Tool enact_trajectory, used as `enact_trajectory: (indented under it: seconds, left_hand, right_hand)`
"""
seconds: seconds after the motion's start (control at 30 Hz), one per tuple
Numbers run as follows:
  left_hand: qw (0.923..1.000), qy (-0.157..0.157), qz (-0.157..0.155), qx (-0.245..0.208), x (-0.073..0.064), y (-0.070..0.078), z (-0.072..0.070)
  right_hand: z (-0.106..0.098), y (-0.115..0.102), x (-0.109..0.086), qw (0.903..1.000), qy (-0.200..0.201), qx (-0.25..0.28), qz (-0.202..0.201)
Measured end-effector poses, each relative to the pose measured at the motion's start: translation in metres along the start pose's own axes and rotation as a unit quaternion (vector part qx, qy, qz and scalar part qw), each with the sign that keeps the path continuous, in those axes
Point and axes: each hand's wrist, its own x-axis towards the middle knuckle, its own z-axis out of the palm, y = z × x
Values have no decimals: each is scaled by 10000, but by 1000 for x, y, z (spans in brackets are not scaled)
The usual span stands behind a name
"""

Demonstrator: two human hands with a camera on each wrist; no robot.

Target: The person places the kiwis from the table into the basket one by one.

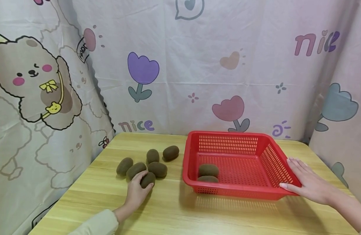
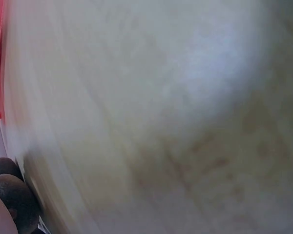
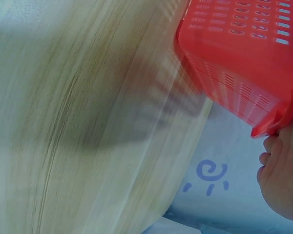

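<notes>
My left hand [image 1: 135, 193] grips a brown kiwi [image 1: 148, 180], thumb at its near side and fingers over its top. Right behind it, several more kiwis lie in a loose cluster, among them a left one [image 1: 124, 166], a middle one [image 1: 157, 169] and a far one [image 1: 171, 152]. In the left wrist view, kiwis [image 2: 18, 202] show at the lower left corner by the fingers. A red plastic basket [image 1: 233, 190] holds two kiwis [image 1: 208, 170] at its near left. My right hand [image 1: 311, 182] rests on the basket's right rim, fingers extended and thumb over the front corner.
Everything stands on a light wood-grain table [image 1: 168, 215]. A printed curtain [image 1: 183, 65] hangs right behind the table's far edge and continues on both sides. The basket takes up the table's right half, with the kiwi cluster to its left.
</notes>
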Motion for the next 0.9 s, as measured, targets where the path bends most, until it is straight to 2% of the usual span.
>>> enact_trajectory:
  seconds: [0.3, 0.6, 0.9]
  left_hand:
    - [9982, -251, -507, 222, -2, -1, -4]
    - [9916, -558, -1127, 289, -4, 3, -10]
    - [9919, -502, -1147, 189, -5, 2, -10]
  right_hand:
    - [-1, -2, -1, 10000, 7, 17, 12]
    - [-2, -2, 0, 10000, -2, 61, 10]
    - [-1, -1, 0, 10000, -4, 43, 37]
